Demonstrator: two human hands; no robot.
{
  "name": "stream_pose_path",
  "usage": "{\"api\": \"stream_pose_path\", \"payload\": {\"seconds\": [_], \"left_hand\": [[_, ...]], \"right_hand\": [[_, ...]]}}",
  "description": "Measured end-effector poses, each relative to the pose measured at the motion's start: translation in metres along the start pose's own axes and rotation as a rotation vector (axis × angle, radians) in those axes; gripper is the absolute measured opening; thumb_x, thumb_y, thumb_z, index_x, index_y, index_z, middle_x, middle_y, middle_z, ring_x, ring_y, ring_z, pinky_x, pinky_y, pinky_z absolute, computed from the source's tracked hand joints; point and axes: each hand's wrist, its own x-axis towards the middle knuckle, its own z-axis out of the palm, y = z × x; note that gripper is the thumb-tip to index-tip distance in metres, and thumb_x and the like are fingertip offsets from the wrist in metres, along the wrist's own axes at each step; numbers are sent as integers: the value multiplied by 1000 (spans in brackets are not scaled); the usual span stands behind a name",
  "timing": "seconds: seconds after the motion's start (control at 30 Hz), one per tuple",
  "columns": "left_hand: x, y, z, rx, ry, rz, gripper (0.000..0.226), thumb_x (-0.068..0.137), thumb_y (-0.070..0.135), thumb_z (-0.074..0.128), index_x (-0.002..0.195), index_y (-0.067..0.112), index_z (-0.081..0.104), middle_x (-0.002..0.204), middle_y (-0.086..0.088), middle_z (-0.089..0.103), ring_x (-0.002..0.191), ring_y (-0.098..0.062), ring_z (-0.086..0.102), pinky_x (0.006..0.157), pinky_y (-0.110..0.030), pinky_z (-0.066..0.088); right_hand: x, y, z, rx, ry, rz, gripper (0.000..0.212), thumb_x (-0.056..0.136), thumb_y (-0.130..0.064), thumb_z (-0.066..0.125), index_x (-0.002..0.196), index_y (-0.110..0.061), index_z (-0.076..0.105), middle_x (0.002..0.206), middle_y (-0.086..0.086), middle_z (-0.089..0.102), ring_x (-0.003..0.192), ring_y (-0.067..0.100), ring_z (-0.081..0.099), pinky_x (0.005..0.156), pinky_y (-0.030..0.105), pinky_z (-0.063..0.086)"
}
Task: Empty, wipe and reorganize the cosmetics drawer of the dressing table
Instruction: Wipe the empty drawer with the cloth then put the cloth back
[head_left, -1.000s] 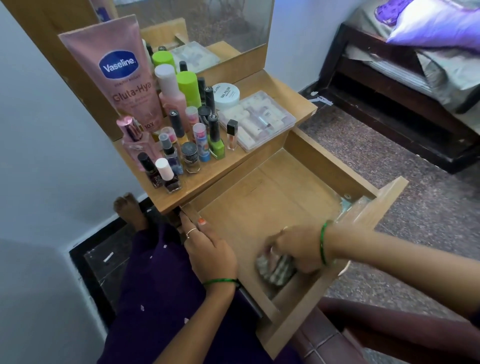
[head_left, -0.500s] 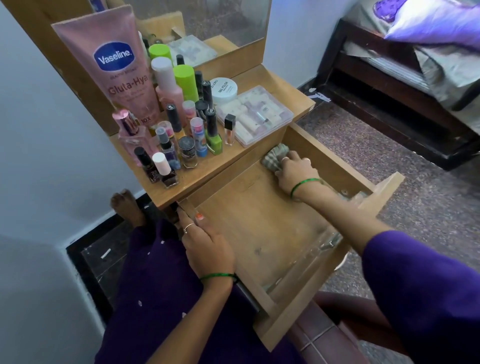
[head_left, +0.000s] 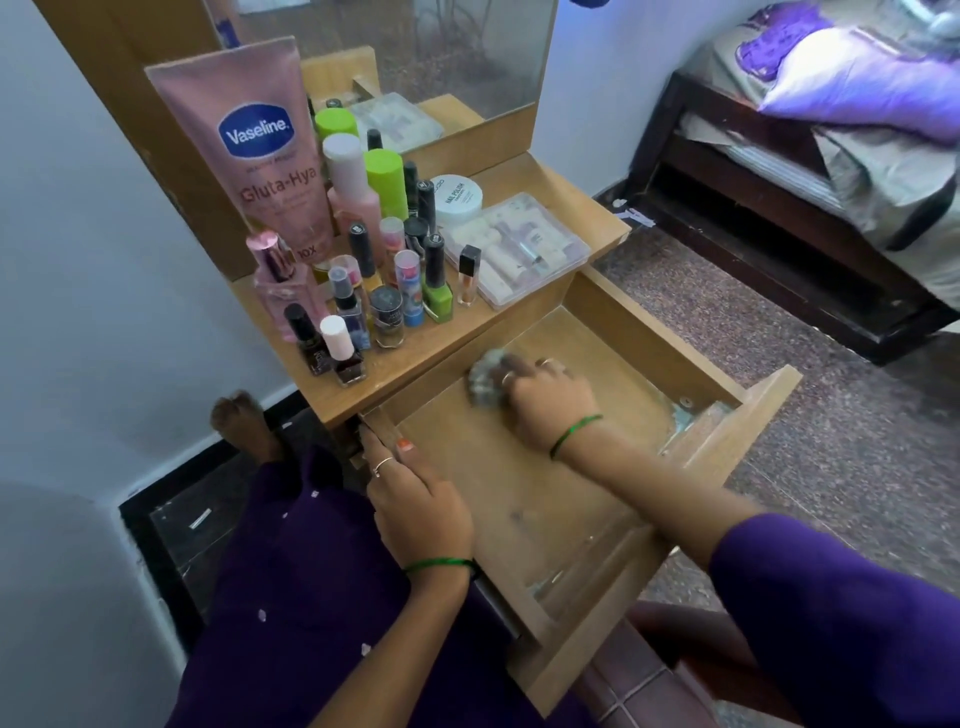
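While the drawer (head_left: 691, 358) stood pulled out across the middle of the frame, the right hand (head_left: 550, 397) lay knuckles-up on its wooden floor near the back left corner, fingers curled over a blurred grey-green cloth (head_left: 485, 382) and pressing it down. The left hand (head_left: 421, 506), low and left of centre, gripped the drawer's near left wall, thumb on the inside and fingers wrapped over the edge. On the table top (head_left: 582, 208) in the upper middle stood the removed cosmetics: a tall pink Vaseline tube (head_left: 254, 150) leaning against the mirror (head_left: 441, 52), a cluster of nail polish bottles (head_left: 363, 317) in front of it, a white jar (head_left: 457, 195), and a clear plastic case (head_left: 524, 249) just right of the bottles.
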Motion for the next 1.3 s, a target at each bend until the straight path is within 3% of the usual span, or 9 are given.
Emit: {"api": "stream_pose_path", "payload": {"seconds": [0.13, 0.27, 0.5, 0.67, 0.8, 1.1, 1.3], "left_hand": [[-1, 2, -1, 6, 2, 21, 52, 97, 37, 25, 145, 19, 25, 126, -15, 55, 109, -31, 57, 85, -42, 50], [0, 1, 0, 6, 6, 31, 53, 96, 38, 25, 144, 16, 26, 121, -14, 58, 104, -29, 59, 80, -39, 51], [-2, 0, 1, 10, 5, 20, 49, 99, 33, 28, 145, 18, 25, 118, -12, 57, 98, -24, 59, 71, -34, 47], [-2, 2, 1, 28, 4, 1, 49, 99, 32, 28, 146, 17, 24, 120, -12, 58, 99, -26, 60, 74, -34, 48], [-2, 7, 0, 49, -3, -19, 48, 100, 30, 28, 147, 19, 22, 127, -13, 55, 105, -26, 59, 79, -38, 51], [-2, 9, -1, 84, 0, -30, 48, 101, 30, 28, 147, 21, 23, 123, -14, 56, 98, -23, 59, 73, -32, 47], [-1, 6, 2, 54, -7, -29, 48, 100, 34, 27, 147, 26, 19, 137, -10, 49, 115, -23, 55, 88, -37, 51]], "right_hand": [[28, 41, -11, -42, -73, 273, 32, 92, -14, 40, 119, -15, 56, 136, 5, 44, 120, 34, 44, 93, 47, 45], [36, 47, -11, 22, -87, 356, 32, 91, -17, 45, 121, -12, 52, 135, 9, 38, 118, 36, 40, 91, 47, 42], [19, 18, -3, 1, -36, 210, 40, 90, -22, 46, 129, -12, 49, 139, 8, 36, 120, 36, 41, 93, 45, 40], [34, 23, -7, -36, -64, 298, 36, 94, -13, 37, 127, -8, 50, 138, 14, 37, 122, 37, 40, 93, 46, 38], [40, 33, -4, -91, -93, 330, 40, 98, -11, 25, 134, -6, 43, 148, 19, 25, 128, 38, 34, 97, 48, 36], [40, 34, 2, -123, -83, 346, 44, 98, -7, 24, 141, -3, 31, 150, 20, 20, 130, 39, 33, 99, 50, 34], [44, 34, 8, -72, -49, 389, 41, 96, -12, 32, 137, -6, 39, 147, 17, 25, 127, 39, 35, 99, 50, 33]]}}
